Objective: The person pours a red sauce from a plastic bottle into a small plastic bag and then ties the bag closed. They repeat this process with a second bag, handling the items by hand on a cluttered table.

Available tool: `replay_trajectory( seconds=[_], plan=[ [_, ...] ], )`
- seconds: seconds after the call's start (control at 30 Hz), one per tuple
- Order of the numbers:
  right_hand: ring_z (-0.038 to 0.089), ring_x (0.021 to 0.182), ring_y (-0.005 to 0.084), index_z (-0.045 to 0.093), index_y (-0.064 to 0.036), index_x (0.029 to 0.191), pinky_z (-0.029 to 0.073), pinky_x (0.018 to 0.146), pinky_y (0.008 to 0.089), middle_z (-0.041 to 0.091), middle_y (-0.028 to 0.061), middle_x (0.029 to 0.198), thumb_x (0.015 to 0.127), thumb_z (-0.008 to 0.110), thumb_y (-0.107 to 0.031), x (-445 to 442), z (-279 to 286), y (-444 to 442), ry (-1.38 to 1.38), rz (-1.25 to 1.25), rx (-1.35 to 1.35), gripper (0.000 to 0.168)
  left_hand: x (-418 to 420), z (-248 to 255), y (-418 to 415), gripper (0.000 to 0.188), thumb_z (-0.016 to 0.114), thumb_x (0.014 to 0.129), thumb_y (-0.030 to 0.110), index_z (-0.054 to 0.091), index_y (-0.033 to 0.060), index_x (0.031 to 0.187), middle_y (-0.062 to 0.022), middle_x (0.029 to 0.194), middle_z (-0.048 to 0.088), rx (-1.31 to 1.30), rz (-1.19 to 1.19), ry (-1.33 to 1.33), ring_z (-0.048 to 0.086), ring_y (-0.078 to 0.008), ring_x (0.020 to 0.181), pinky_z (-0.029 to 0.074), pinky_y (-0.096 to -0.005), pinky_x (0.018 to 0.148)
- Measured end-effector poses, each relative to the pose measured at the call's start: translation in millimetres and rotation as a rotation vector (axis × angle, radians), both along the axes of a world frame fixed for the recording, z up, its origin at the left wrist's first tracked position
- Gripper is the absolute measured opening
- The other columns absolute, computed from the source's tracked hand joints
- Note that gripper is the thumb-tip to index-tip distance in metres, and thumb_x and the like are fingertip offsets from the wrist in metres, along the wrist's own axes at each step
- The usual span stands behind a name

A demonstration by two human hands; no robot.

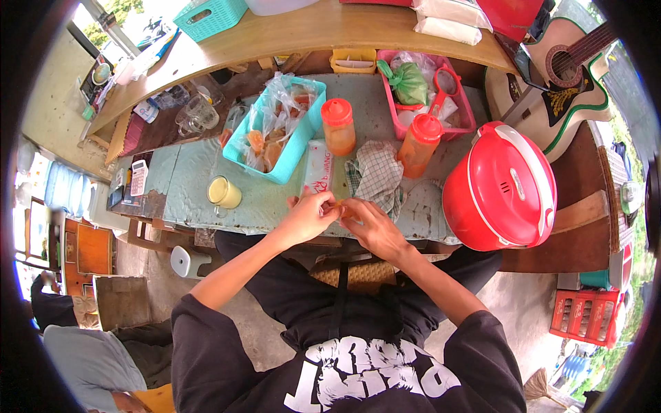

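My left hand (pixel 313 214) and my right hand (pixel 373 227) meet at the table's near edge, both pinching a small orange item (pixel 339 203), perhaps a little bag; the fingers hide most of it. Just beyond lies a white plastic pack with red writing (pixel 318 164). A checked cloth (pixel 378 170) lies crumpled beyond my right hand. Two squeeze bottles with red caps and orange sauce stand farther back, one (pixel 339 129) behind the pack, the other (pixel 419 147) right of the cloth. A turquoise basket (pixel 289 173) at the left holds clear plastic bags with orange contents.
A glass mug of yellow drink (pixel 224 193) stands at the left, a red rice cooker (pixel 498 191) at the right. Behind are a pink basket (pixel 467 111) with a green bag, a raised wooden shelf (pixel 310 31) and a guitar (pixel 557 93). Another person (pixel 93 361) is at lower left.
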State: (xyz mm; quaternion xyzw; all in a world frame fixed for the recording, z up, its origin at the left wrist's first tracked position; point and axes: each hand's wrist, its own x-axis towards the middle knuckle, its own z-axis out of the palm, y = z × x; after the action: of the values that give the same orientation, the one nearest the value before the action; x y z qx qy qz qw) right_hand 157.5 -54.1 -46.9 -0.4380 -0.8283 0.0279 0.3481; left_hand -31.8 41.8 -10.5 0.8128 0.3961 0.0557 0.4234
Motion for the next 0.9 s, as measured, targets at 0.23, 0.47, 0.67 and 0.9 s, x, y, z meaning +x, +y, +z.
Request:
replay_trajectory(
  seconds=[0.23,0.47,0.67,0.9],
  plan=[
    [0.064,0.092,0.0322,0.068,-0.002,0.098,0.053,0.081,0.0391,0.065,0.0138,0.105,0.083,0.070,-0.001,-6.7,-10.2,8.3,0.516,-0.086,-0.219,0.015,7.3,-2.3,-1.2,0.015,0.065,0.086,0.009,0.058,0.0038,0.099,-0.0065,0.077,0.063,0.348,-0.099,-0.074,0.048,-0.0261,0.097,0.041,-0.0398,0.086],
    [0.066,0.085,0.0271,0.064,0.002,0.098,0.051,0.075,0.0331,0.067,0.0141,0.093,0.086,0.067,0.002,-8.3,-22.7,23.4,0.734,-0.210,-0.459,0.012,11.7,-15.8,1.1,0.021,0.065,0.085,0.003,0.053,0.0033,0.103,-0.0081,0.079,0.057,0.341,-0.094,-0.289,0.052,-0.0251,0.088,0.045,-0.0369,0.078],
    [0.065,0.083,0.0309,0.062,0.002,0.099,0.050,0.075,0.0359,0.064,0.0154,0.090,0.085,0.065,0.005,-22.6,-25.8,34.9,0.679,-0.314,-0.172,0.015,17.5,-24.1,-1.5,0.032,0.063,0.081,-0.004,0.046,0.0045,0.107,-0.0089,0.084,0.051,0.243,0.030,-0.338,0.053,-0.0265,0.085,0.047,-0.0394,0.077],
    [0.066,0.079,0.0299,0.062,0.001,0.099,0.050,0.071,0.0351,0.064,0.0161,0.091,0.084,0.064,0.007,-19.9,-22.6,35.4,0.769,-0.274,-0.314,0.016,17.7,-23.9,-3.5,0.053,0.063,0.078,-0.009,0.042,0.0058,0.124,-0.0087,0.085,0.048,0.163,0.074,-0.404,0.054,-0.0259,0.080,0.047,-0.0397,0.077]
  ],
)
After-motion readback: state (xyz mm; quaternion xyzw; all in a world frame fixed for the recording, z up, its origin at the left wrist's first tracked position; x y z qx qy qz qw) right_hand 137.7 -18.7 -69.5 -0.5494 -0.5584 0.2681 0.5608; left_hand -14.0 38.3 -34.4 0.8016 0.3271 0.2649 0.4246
